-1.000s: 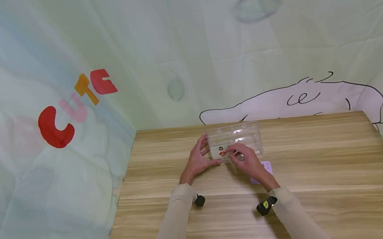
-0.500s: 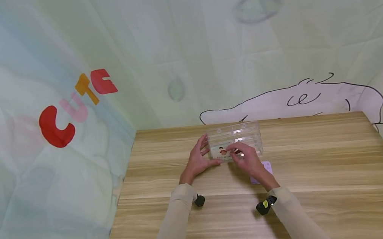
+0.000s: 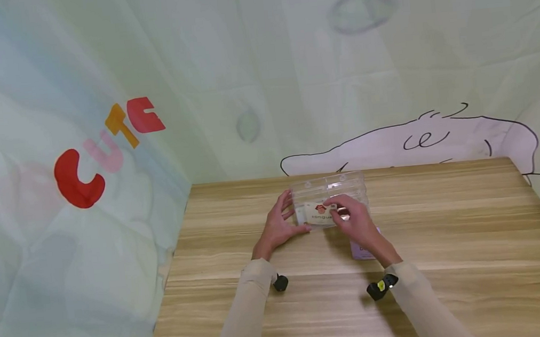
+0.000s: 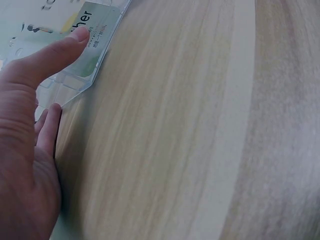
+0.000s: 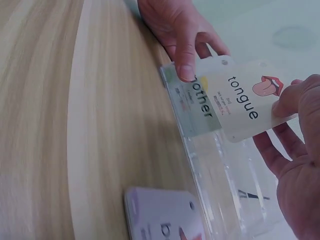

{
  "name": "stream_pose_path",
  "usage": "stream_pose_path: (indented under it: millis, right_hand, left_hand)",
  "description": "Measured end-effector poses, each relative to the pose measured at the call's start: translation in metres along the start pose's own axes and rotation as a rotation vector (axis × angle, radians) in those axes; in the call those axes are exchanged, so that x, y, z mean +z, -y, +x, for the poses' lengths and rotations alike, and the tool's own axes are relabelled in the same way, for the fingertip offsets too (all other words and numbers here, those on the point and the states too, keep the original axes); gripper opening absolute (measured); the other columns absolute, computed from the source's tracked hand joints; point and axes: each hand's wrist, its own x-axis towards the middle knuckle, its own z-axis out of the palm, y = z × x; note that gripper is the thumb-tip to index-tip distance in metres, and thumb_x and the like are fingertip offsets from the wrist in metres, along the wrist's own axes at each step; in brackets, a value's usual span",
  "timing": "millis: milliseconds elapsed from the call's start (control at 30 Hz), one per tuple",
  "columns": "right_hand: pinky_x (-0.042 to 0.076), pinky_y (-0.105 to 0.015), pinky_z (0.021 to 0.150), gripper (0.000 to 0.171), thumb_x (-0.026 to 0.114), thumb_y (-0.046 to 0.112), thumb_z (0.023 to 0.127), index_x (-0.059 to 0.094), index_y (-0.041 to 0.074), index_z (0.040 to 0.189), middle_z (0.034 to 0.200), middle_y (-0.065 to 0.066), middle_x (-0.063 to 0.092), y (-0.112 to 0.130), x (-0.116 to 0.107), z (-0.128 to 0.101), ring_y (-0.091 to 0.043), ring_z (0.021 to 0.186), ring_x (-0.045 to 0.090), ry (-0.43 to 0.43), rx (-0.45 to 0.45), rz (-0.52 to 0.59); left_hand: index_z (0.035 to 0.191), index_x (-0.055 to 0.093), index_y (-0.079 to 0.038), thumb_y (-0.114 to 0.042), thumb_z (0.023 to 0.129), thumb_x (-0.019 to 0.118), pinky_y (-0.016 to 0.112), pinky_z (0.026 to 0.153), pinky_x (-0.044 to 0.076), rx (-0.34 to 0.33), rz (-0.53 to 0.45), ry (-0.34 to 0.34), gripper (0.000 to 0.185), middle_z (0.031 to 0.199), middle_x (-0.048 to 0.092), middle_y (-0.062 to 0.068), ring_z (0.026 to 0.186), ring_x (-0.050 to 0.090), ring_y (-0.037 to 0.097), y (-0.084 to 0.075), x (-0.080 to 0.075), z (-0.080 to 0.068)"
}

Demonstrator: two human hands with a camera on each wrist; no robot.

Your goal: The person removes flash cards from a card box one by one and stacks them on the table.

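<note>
My left hand grips the left end of a clear plastic card holder. In the left wrist view its thumb presses the front, and its other fingers are at the side. A flash card reading "mother" stands in the holder's front left compartment. My right hand pinches a cream "tongue" flash card by its right edge, between thumb and fingers. That card, printed with a red mouth, is tilted in front of the "mother" card and partly covers it.
A stack of purple-edged flash cards lies on the wooden table, just in front of the holder and partly under my right forearm in the head view. Behind the table's back edge hangs a printed curtain.
The "tongue" card has moved to the right with my right hand, uncovering part of the "mother" card. My left hand stays on the holder.
</note>
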Motion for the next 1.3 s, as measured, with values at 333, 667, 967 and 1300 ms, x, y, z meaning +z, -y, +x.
stream_pose_path:
  millis: [333, 667, 967, 1300]
  right_hand:
    - [0.064, -0.032, 0.080, 0.042, 0.063, -0.022, 0.089, 0.071, 0.002, 0.122, 0.120, -0.015, 0.069, -0.006, -0.025, -0.012, -0.033, 0.102, 0.068, -0.014, 0.026, 0.012]
    - [0.059, -0.019, 0.080, 0.039, 0.060, -0.018, 0.090, 0.071, 0.000, 0.123, 0.122, -0.016, 0.067, -0.006, -0.051, -0.030, -0.026, 0.097, 0.060, -0.020, 0.168, -0.024]
    - [0.062, -0.040, 0.089, 0.039, 0.065, -0.012, 0.091, 0.068, -0.001, 0.128, 0.125, -0.020, 0.065, -0.009, -0.064, -0.049, -0.038, 0.106, 0.066, 0.020, 0.304, -0.022]
    - [0.056, -0.055, 0.099, 0.037, 0.065, -0.013, 0.091, 0.067, -0.006, 0.128, 0.129, -0.024, 0.065, -0.021, -0.074, -0.067, -0.039, 0.114, 0.064, 0.068, 0.379, -0.027]
  left_hand:
    - [0.164, 0.026, -0.026, -0.010, 0.067, 0.100, 0.036, 0.111, 0.048, -0.011, 0.003, -0.012, 0.123, 0.160, 0.042, 0.008, 0.138, 0.053, 0.030, 0.000, 0.000, -0.001]
    - [0.163, 0.027, -0.021, -0.008, 0.066, 0.100, 0.035, 0.111, 0.049, 0.002, -0.006, -0.014, 0.123, 0.158, 0.044, 0.012, 0.136, 0.054, 0.031, 0.000, 0.000, -0.002]
    - [0.163, 0.027, -0.022, -0.009, 0.066, 0.100, 0.037, 0.110, 0.049, 0.009, -0.009, -0.011, 0.123, 0.158, 0.044, 0.012, 0.136, 0.054, 0.032, 0.001, 0.000, -0.001]
    - [0.163, 0.027, -0.024, -0.012, 0.066, 0.100, 0.034, 0.110, 0.049, 0.006, 0.015, -0.014, 0.121, 0.158, 0.045, 0.009, 0.135, 0.055, 0.029, 0.003, 0.001, 0.001]
